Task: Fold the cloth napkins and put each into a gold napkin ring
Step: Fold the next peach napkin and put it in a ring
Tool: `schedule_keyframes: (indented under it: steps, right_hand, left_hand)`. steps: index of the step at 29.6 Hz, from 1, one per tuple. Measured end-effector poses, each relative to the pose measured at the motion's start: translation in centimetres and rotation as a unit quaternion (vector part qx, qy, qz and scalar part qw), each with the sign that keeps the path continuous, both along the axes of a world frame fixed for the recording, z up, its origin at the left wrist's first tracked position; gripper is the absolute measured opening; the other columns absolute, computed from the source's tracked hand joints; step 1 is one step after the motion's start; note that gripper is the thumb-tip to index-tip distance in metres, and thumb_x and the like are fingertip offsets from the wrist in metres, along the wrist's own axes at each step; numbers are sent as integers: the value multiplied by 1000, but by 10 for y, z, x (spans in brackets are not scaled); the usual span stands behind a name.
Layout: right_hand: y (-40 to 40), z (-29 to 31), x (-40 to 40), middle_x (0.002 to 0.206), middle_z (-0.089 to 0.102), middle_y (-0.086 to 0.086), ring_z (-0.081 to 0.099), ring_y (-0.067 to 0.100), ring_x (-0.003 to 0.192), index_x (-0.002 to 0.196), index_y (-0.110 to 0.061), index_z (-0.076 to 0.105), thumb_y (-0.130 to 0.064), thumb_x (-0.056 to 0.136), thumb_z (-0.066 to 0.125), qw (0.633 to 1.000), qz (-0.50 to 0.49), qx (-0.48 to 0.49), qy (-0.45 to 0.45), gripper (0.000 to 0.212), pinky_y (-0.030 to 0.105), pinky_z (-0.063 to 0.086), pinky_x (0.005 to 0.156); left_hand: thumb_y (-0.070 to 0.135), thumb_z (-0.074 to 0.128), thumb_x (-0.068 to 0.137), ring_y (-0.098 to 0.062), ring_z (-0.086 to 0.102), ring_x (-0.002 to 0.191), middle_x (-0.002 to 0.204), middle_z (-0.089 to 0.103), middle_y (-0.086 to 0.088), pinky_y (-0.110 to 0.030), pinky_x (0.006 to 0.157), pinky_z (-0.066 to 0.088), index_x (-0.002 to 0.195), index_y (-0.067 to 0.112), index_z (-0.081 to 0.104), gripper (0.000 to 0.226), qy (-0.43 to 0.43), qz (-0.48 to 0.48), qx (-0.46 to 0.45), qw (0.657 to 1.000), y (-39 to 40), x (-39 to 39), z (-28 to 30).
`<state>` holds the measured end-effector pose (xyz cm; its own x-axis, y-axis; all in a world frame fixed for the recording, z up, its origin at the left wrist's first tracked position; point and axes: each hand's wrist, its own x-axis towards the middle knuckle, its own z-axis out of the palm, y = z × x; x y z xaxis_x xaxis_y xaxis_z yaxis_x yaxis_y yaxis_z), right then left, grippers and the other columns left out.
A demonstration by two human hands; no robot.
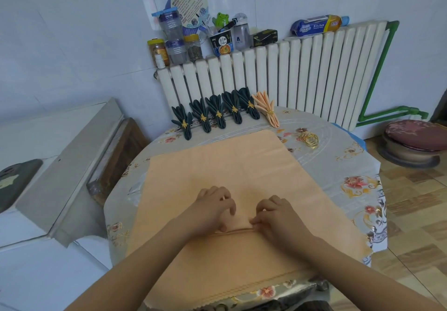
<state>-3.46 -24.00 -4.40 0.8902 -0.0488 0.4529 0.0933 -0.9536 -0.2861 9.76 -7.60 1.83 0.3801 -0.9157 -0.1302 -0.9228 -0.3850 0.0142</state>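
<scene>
Our left hand (212, 210) and right hand (275, 215) pinch a pleat at the middle of the napkin (217, 172) spread on the table (338, 165); we'd keep pleats even. Rings (309, 139) wait beyond.

Matt peach cloth napkin (225, 165), glossy plastic-looking floral tablecloth (338, 165), shiny gold metal rings (309, 139)

My left hand (212, 207) and my right hand (275, 214) sit close together, fingers curled, both pinching a little fold. My arms reach straight out.
</scene>
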Motion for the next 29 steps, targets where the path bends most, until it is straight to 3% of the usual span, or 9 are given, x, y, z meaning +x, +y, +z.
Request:
schedule_keyframes:
  steps: [3,6,10,14,16,18,22,26,29]
  right_hand:
    - [-2,1,6,67,60,-16,40,9,77,65,-30,73,-41,55,68,996,22,-82,-14,16,21,25,65]
    - [-3,1,9,60,59,-13,50,12,70,61,-27,72,-37,59,65,989,37,-140,-29,12,24,27,63]
    - [-1,-4,11,54,55,-6,53,17,60,56,-21,62,-29,66,54,982,36,-181,-40,15,27,29,62]
    - [3,-5,18,51,53,-1,52,21,55,53,-17,58,-26,63,49,982,-12,-189,-24,17,28,27,60]
    - [2,-4,20,51,54,-1,53,21,54,53,-17,58,-28,63,46,983,-40,-180,-11,20,28,27,59]
    - [0,-5,22,50,53,-1,53,21,54,53,-18,58,-29,65,45,982,-62,-179,0,21,29,29,58]
    - [-5,-14,22,52,54,-2,53,21,53,58,-19,62,-31,74,46,979,-61,-192,-16,26,29,27,58]
    - [-11,-18,22,53,56,-6,54,17,55,63,-21,67,-37,73,44,976,-46,-210,-35,30,26,28,59]
    - [-16,-14,26,51,54,-6,54,17,53,54,-21,62,-31,70,43,979,-43,-191,-50,27,26,25,59]
  left_hand:
    - [15,58,87,-21,43,119,126,51,-3,-27,96,29,117,16,60,30,29,-58,-9,998,6,-3,-3]
    - [29,53,93,-20,47,113,121,53,-3,-26,93,35,116,14,59,29,41,-49,-28,998,8,-8,-4]
    - [47,51,90,-22,47,108,118,51,-3,-34,87,38,116,16,50,40,-61,-65,19,996,4,-10,-12]
    - [32,45,94,-26,49,111,122,52,-6,-37,88,38,123,16,47,34,-102,-67,49,991,-5,-14,-8]
    - [22,30,95,-29,50,112,124,52,-9,-38,89,36,126,13,45,36,-158,-80,67,982,-11,-15,-9]
    - [20,9,85,-30,56,103,114,57,-11,-37,85,38,119,11,50,55,-182,-86,47,978,-16,-15,-12]
    - [23,34,74,-17,57,59,70,60,2,-23,57,43,79,21,64,30,-218,-109,21,970,-15,-4,-22]
    - [26,36,76,-17,59,65,75,62,2,-22,60,45,86,21,65,31,-164,-117,-2,979,-18,5,-22]
    - [19,42,90,-23,57,94,103,60,-5,-31,79,43,110,14,60,28,-92,-104,-11,990,-24,12,-11]
